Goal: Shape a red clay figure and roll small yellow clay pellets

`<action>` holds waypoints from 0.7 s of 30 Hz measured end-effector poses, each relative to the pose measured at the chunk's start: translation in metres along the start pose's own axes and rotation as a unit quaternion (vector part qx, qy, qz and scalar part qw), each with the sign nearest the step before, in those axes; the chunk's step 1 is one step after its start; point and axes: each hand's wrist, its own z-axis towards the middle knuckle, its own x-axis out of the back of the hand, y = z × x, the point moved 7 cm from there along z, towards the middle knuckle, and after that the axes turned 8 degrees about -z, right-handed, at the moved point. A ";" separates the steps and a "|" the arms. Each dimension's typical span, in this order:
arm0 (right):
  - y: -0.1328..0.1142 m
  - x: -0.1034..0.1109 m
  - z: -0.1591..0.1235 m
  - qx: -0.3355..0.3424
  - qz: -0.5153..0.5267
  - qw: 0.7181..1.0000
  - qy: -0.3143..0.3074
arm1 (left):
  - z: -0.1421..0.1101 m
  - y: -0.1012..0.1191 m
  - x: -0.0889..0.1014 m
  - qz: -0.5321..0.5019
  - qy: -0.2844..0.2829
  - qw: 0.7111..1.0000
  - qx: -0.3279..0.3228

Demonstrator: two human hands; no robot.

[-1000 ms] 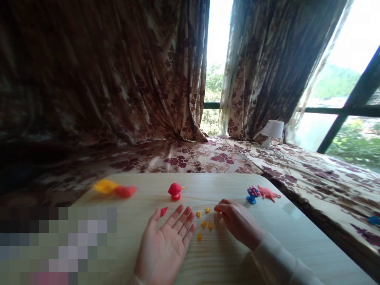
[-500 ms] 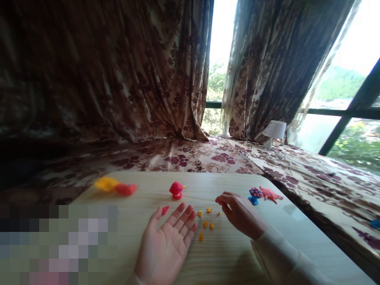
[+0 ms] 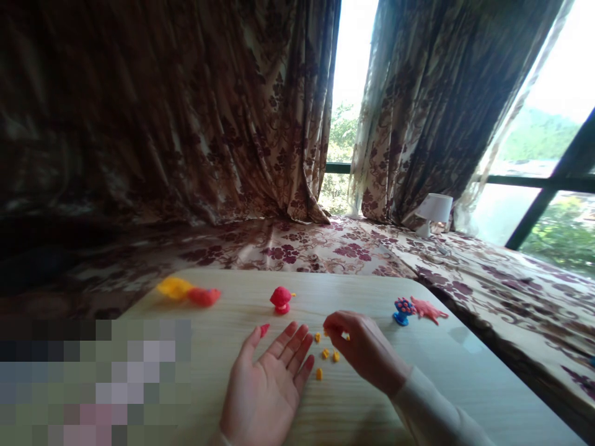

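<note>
My left hand [image 3: 269, 384] lies palm up over the table with its fingers spread and the palm bare. A small red clay piece [image 3: 264, 330] shows just beyond the thumb tip. To its right, my right hand [image 3: 365, 347] is turned down, thumb and fingertips pinched at a small yellow clay piece [image 3: 326, 333] that they partly cover. Several other yellow bits [image 3: 325, 354] lie between the two hands. Beyond the fingers stands a red clay mushroom-like figure [image 3: 281, 298] with a small yellow bit sticking out at its side.
The pale wooden table [image 3: 242, 282] also holds joined yellow and red clay [image 3: 204, 297] at the far left. At the right are a blue clay figure with pink dots [image 3: 402, 311] and a flat pink clay shape [image 3: 427, 310]. A white lamp [image 3: 436, 209] stands near the window.
My right hand has moved left and down, its fingertips now at a yellow piece. The left hand keeps its open pose. The view has shifted slightly.
</note>
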 end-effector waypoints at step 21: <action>-0.101 -0.052 -0.073 0.219 -0.114 0.907 0.340 | -0.019 0.003 -0.018 0.003 -0.070 0.997 -0.022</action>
